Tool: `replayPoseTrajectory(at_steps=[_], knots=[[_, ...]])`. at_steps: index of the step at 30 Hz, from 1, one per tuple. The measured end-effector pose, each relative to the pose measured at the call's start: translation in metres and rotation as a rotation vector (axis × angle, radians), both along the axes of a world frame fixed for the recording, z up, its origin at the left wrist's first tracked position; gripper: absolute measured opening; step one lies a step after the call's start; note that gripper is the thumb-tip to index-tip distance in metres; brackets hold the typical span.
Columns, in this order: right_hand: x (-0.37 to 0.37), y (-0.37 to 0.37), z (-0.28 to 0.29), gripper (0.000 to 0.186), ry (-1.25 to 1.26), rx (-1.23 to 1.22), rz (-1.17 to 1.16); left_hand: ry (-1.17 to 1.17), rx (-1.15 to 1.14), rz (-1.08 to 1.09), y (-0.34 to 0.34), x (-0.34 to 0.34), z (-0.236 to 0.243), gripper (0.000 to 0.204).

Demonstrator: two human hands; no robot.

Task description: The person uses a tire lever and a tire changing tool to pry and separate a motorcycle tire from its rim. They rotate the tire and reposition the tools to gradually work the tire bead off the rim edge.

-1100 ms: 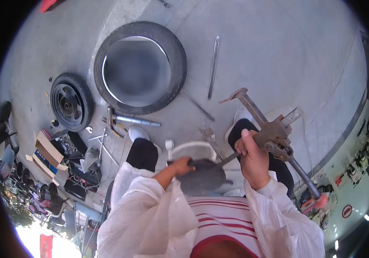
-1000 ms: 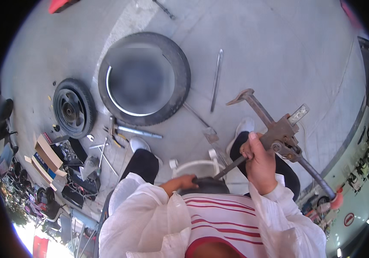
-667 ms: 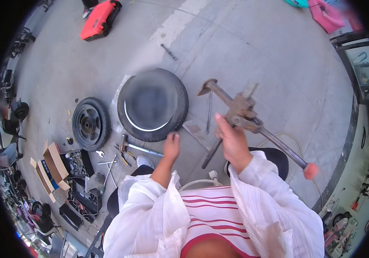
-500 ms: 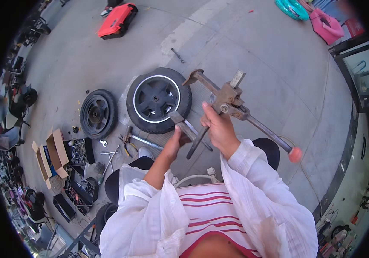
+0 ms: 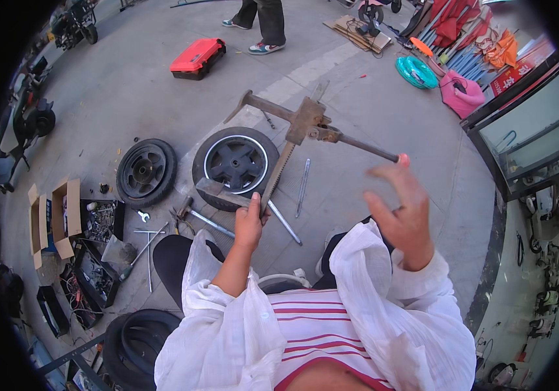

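My left hand [image 5: 248, 225] is wrapped round the lower end of the toothed bar of a rusty bead breaker [image 5: 307, 120], beside its flat foot. The tool's sliding head is raised, with a hooked arm to the left and a lever to the right. Just below the lever's red end [image 5: 404, 160] is my right hand [image 5: 409, 225], its fingers spread and partly blurred, holding nothing visible. Under the tool lies a wheel [image 5: 236, 161] with a black tyre and a white rim ring. Two long metal bars, one a tyre lever [image 5: 286, 225], lie near it.
Another wheel [image 5: 146, 171] lies further left. A hammer [image 5: 209, 221], a spanner [image 5: 143, 216], an open cardboard box [image 5: 66, 218] and trays of parts are at left. Beyond are a red case [image 5: 196, 57] and a standing person's legs [image 5: 270, 23]. A glass-fronted cabinet [image 5: 530, 130] is at right.
My right hand has let go of the bead breaker's toothed bar and moved right, towards the lever's red end. The tool is turned more upright in my left hand. The view has shifted.
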State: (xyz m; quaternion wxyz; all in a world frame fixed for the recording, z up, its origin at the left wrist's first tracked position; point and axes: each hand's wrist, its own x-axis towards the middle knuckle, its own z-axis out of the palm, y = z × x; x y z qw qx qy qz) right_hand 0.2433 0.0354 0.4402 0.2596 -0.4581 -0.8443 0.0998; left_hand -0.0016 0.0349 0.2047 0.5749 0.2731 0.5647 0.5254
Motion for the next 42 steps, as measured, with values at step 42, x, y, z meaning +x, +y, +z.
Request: replayPoseTrajectory(at_steps=[42], knots=[[0.074, 0.037, 0.033, 0.036, -0.797, 0.412, -0.048, 0.533, 0.116, -0.065, -0.008, -0.032, 0.030, 0.057]])
